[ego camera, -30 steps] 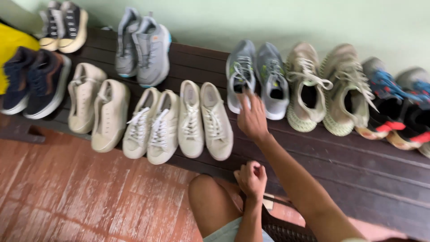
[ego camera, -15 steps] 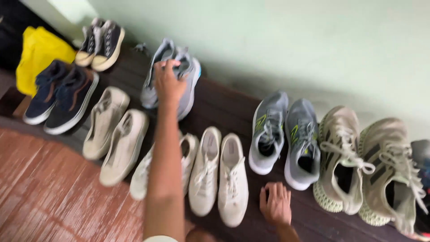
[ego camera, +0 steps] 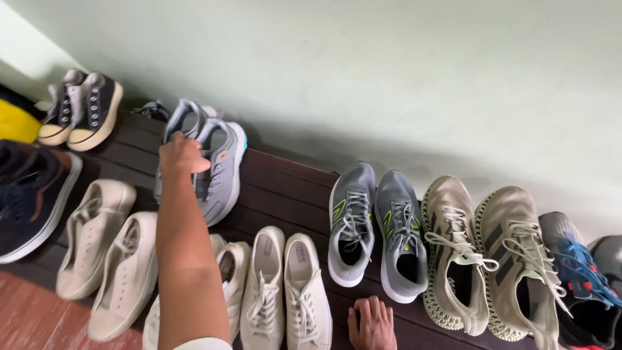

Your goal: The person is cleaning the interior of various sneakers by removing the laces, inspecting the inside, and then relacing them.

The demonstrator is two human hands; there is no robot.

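Left hand (ego camera: 181,154) is reaching out over the dark slatted wooden bench (ego camera: 285,188), fingers curling down onto the light grey mesh runners (ego camera: 217,162) at the back row near the pale green wall (ego camera: 389,71) — gripping the collars, tho can't tell how tight. Right hand (ego camera: 372,323) is lying flat, fingers spread, on the bench edge right beside the cream lace-up sneakers (ego camera: 285,291), holding nothing.

Everything's sitting in pairs on the bench, toes facing front: grey knit trainers w/ lime accents (ego camera: 376,227), beige woven-look runners w/ lattice soles (ego camera: 486,259), a dark pair w/ blue laces (ego camera: 583,279) getting cut off at right. On the left: off-white low-tops (ego camera: 107,253), navy suede-ish skate shoes (ego camera: 29,194), dark canvas pair w/ cream rubber soles (ego camera: 81,110), something yellow (ego camera: 16,122) poking in behind.
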